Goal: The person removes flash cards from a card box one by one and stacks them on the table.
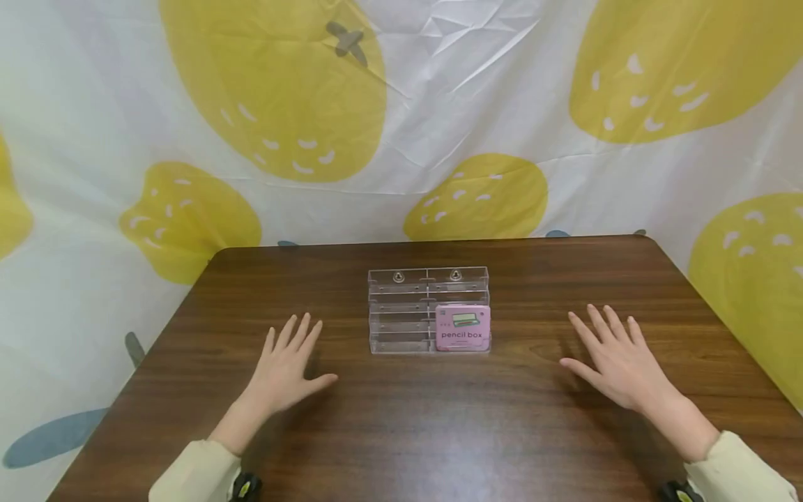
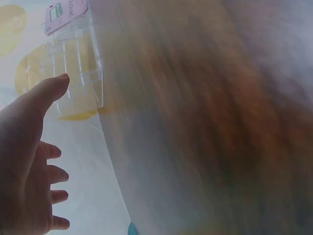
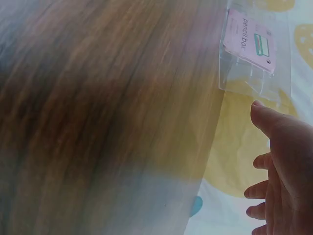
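Note:
A clear plastic tiered rack [image 1: 399,328] with two columns of slots stands near the middle of the table. In its lower right slot sits a pink card [image 1: 463,329] printed "pencil box"; whether it is one card or a stack I cannot tell. My left hand [image 1: 287,369] is spread to the left of the rack, apart from it, holding nothing. On the other side my right hand [image 1: 617,366] is likewise spread, fingers pointing forward. Both wrist views show the rack [image 2: 73,63] and the pink card [image 3: 249,41] beyond the thumbs.
The dark brown wooden table [image 1: 401,418] has rounded far corners. Behind it hangs a white cloth [image 1: 477,84] with large yellow fruit prints, also running along both sides. Cream sleeves [image 1: 197,474] with dark bands at the wrists cover my forearms.

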The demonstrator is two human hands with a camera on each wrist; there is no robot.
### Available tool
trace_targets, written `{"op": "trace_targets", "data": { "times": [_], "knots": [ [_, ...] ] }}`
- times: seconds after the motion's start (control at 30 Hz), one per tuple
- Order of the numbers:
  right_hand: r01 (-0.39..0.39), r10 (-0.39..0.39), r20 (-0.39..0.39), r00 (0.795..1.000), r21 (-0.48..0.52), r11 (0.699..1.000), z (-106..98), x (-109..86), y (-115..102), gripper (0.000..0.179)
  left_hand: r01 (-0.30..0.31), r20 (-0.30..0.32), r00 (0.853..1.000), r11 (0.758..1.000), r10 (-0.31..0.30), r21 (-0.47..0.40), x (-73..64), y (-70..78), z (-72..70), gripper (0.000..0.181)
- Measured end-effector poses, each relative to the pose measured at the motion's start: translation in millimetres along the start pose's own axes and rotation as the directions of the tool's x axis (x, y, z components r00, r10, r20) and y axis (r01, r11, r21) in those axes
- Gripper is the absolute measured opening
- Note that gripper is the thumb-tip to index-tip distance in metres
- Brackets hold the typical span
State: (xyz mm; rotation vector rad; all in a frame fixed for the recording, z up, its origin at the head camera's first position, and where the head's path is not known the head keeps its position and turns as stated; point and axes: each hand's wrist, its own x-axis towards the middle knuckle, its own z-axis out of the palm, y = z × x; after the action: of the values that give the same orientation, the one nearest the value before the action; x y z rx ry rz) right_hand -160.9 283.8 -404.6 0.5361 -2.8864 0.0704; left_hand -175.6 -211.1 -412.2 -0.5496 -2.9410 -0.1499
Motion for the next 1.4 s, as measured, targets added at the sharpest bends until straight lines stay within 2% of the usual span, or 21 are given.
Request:
{"op": "trace_targets", "data": {
  "times": [0.43,0.63,0.77,0.97,1.23,1.4],
  "knots": [
    [0.040,-0.040,0.004,0.999,-0.028,0.999,-5,6.5,-8,0.075,-0.076,-0.011,0.997,0.996,0.075,-0.040,30.9,17.4,5.3,0.088],
    [0.045,-0.045,-0.007,0.999,-0.026,0.999,-9,8.6,-11,0.075,-0.111,-0.039,0.993,0.993,0.109,-0.045,43.4,23.4,10.6,0.089],
    [0.043,-0.043,0.007,0.999,0.006,0.999,-11,11.0,-15,0.075,-0.131,-0.058,0.990,0.990,0.128,-0.052,51.1,25.7,13.4,0.089],
    [0.057,-0.061,0.057,0.996,0.079,0.995,-12,16.6,-24,0.075,-0.170,-0.078,0.983,0.985,0.167,-0.031,55.5,25.5,12.5,0.089],
    [0.117,-0.116,-0.015,0.993,0.129,0.985,-10,23.0,-33,0.070,-0.202,-0.094,0.976,0.978,0.198,-0.043,62.3,27.5,15.7,0.093],
    [0.150,-0.137,-0.076,0.988,0.221,0.964,-7,29.1,-40,0.064,-0.208,-0.094,0.975,0.977,0.203,-0.047,64.5,27.6,17.5,0.092]
  ]
}}
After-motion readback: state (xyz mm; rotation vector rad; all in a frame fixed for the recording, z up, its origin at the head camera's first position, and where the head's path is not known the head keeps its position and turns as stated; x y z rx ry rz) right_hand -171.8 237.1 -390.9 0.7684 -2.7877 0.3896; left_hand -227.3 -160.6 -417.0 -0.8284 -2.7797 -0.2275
